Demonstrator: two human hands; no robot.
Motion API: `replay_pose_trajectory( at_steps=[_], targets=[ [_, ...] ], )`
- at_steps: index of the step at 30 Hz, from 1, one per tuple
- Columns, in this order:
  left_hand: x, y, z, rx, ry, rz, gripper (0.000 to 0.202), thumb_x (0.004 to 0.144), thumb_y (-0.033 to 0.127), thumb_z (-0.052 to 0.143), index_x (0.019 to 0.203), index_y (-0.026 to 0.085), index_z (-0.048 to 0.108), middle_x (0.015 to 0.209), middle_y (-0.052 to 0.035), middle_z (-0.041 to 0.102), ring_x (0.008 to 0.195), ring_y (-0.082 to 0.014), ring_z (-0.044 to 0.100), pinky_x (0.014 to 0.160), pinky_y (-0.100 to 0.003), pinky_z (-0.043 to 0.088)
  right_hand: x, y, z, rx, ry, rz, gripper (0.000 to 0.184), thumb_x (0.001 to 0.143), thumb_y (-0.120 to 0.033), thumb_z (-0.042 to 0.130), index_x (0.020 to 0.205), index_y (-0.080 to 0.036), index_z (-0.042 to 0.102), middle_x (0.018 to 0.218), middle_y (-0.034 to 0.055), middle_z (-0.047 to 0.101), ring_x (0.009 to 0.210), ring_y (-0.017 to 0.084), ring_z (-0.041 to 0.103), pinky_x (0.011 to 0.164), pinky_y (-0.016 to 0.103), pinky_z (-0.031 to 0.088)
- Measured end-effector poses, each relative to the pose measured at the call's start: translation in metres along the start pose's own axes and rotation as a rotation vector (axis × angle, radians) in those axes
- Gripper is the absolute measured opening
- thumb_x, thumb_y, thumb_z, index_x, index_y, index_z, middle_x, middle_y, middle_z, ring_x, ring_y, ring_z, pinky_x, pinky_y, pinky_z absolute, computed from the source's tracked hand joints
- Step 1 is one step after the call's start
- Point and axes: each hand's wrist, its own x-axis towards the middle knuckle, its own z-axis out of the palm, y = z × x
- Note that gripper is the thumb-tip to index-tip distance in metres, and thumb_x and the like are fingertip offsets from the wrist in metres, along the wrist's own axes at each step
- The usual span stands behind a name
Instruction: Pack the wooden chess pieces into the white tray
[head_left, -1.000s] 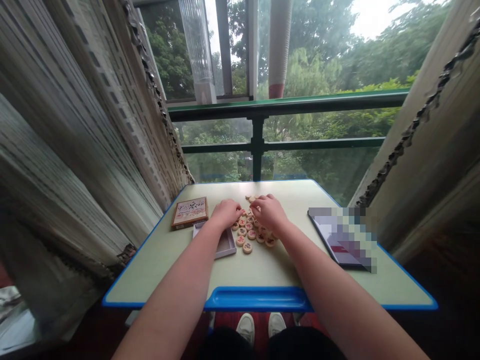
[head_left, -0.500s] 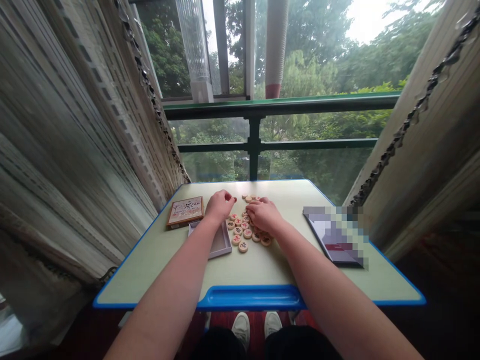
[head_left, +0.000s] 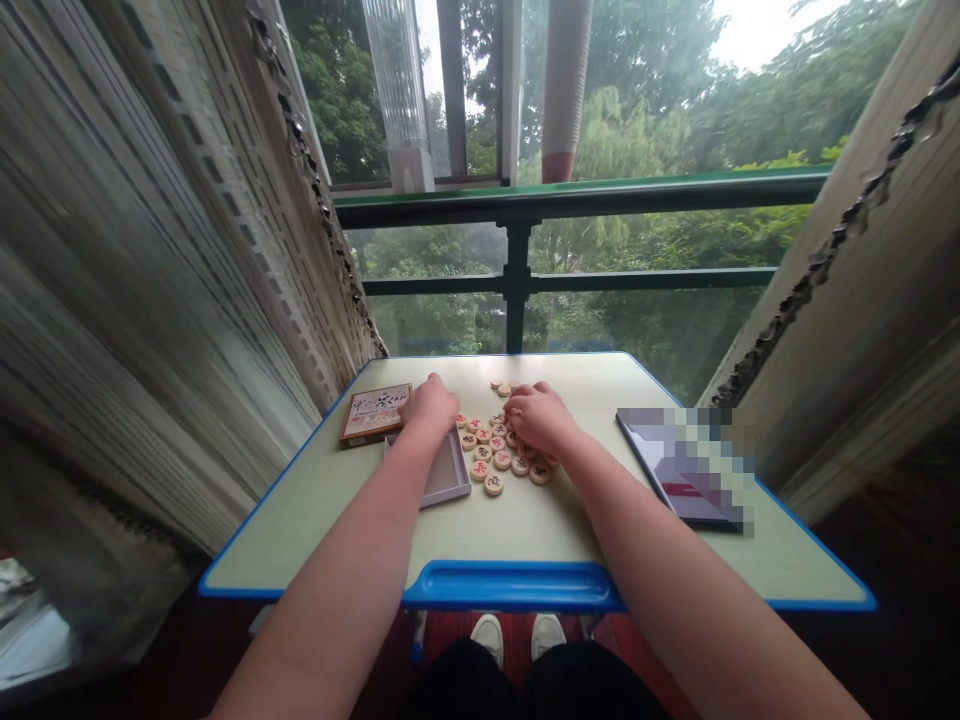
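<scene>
Several round wooden chess pieces [head_left: 492, 460] with red and black characters lie scattered mid-table. My left hand [head_left: 430, 405] hovers over the far end of an open grey box tray [head_left: 448, 478], fingers curled; what they hold is hidden. My right hand [head_left: 538, 416] rests on the pieces to the right, fingers bent and pinching at one. The box lid [head_left: 375, 412], printed with calligraphy, lies just left of my left hand.
The small pale-green table [head_left: 525, 530] has a blue rim and a blue groove at its near edge. A dark tablet-like object [head_left: 690, 465] lies at the right. Curtains hang close on both sides; a green window rail stands behind. My shoes show below.
My left hand lifted from the pile with a piece pinched in its fingers, then swung left over the tray's far end. My right hand stayed on the pieces.
</scene>
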Motion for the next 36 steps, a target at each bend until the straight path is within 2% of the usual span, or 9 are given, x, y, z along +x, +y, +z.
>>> replay_pose_trajectory(
  at_steps=[3, 8, 14, 17, 20, 24, 29, 32, 36],
  targets=[
    [-0.002, -0.005, -0.009, 0.169, -0.079, -0.126, 0.038, 0.073, 0.024, 0.057, 0.111, 0.020, 0.056, 0.114, -0.0177, 0.063, 0.107, -0.0337, 0.057, 0.085, -0.047, 0.040, 0.000, 0.000, -0.001, -0.003, -0.002, 0.023, 0.032, 0.085, -0.028, 0.042, 0.101, -0.026, 0.070, 0.114, 0.0040, 0.061, 0.096, 0.023, 0.046, 0.083, 0.032, 0.033],
    [-0.009, -0.003, -0.015, 0.215, -0.160, -0.051, 0.033, 0.076, 0.023, 0.053, 0.108, 0.021, 0.059, 0.118, -0.0162, 0.062, 0.106, -0.0310, 0.058, 0.082, -0.043, 0.043, 0.000, 0.000, -0.002, 0.016, -0.047, 0.064, 0.033, 0.085, -0.028, 0.041, 0.105, -0.030, 0.067, 0.113, 0.0038, 0.060, 0.094, 0.023, 0.046, 0.081, 0.032, 0.033],
    [-0.010, -0.006, -0.012, 0.213, -0.143, 0.035, 0.037, 0.073, 0.022, 0.056, 0.109, 0.020, 0.060, 0.114, -0.0164, 0.064, 0.101, -0.0298, 0.060, 0.077, -0.037, 0.046, 0.000, 0.000, 0.000, 0.064, -0.044, 0.096, 0.030, 0.085, -0.022, 0.042, 0.104, -0.023, 0.065, 0.114, 0.0062, 0.060, 0.095, 0.023, 0.046, 0.082, 0.030, 0.034],
    [-0.008, -0.010, -0.010, 0.194, -0.121, 0.058, 0.038, 0.070, 0.020, 0.059, 0.108, 0.020, 0.061, 0.110, -0.0178, 0.065, 0.098, -0.0311, 0.061, 0.076, -0.037, 0.046, 0.001, 0.002, 0.002, 0.113, -0.022, 0.081, 0.029, 0.082, -0.018, 0.046, 0.105, -0.022, 0.063, 0.115, 0.0043, 0.061, 0.095, 0.022, 0.047, 0.081, 0.029, 0.035],
    [-0.005, -0.014, -0.005, 0.167, -0.115, 0.103, 0.029, 0.065, 0.020, 0.065, 0.094, 0.019, 0.066, 0.101, -0.0175, 0.068, 0.091, -0.0307, 0.063, 0.074, -0.036, 0.046, 0.001, 0.004, 0.004, 0.142, -0.018, 0.107, 0.032, 0.083, -0.018, 0.044, 0.111, -0.021, 0.061, 0.114, 0.0044, 0.062, 0.093, 0.022, 0.048, 0.081, 0.029, 0.036],
    [-0.001, -0.015, -0.001, 0.093, -0.199, 0.184, 0.010, 0.058, 0.019, 0.070, 0.067, 0.020, 0.068, 0.077, -0.0114, 0.070, 0.074, -0.0246, 0.064, 0.068, -0.031, 0.046, 0.001, 0.006, 0.002, 0.113, -0.021, 0.144, 0.030, 0.085, -0.023, 0.044, 0.104, -0.020, 0.067, 0.111, 0.0072, 0.063, 0.093, 0.022, 0.050, 0.084, 0.030, 0.035],
    [-0.002, -0.013, -0.008, -0.004, -0.339, 0.167, 0.005, 0.056, 0.016, 0.068, 0.059, 0.021, 0.067, 0.055, -0.0047, 0.065, 0.061, -0.0207, 0.061, 0.060, -0.029, 0.045, -0.001, 0.006, -0.005, 0.026, -0.048, 0.201, 0.032, 0.084, -0.030, 0.046, 0.105, -0.020, 0.066, 0.112, 0.0100, 0.062, 0.097, 0.026, 0.049, 0.078, 0.033, 0.037],
    [-0.005, -0.010, -0.011, -0.008, -0.334, 0.175, 0.009, 0.055, 0.012, 0.066, 0.054, 0.020, 0.066, 0.054, -0.0044, 0.064, 0.060, -0.0204, 0.060, 0.060, -0.029, 0.045, 0.000, 0.008, -0.007, 0.059, -0.065, 0.192, 0.030, 0.083, -0.032, 0.048, 0.103, -0.022, 0.067, 0.111, 0.0080, 0.063, 0.097, 0.026, 0.049, 0.076, 0.032, 0.038],
    [-0.007, -0.008, -0.007, 0.012, -0.305, 0.177, 0.011, 0.054, 0.008, 0.064, 0.052, 0.019, 0.063, 0.054, -0.0051, 0.063, 0.061, -0.0204, 0.060, 0.060, -0.029, 0.046, 0.004, 0.011, -0.006, 0.112, -0.074, 0.190, 0.031, 0.081, -0.032, 0.051, 0.106, -0.023, 0.066, 0.111, 0.0072, 0.063, 0.099, 0.025, 0.050, 0.079, 0.031, 0.039]
  ],
)
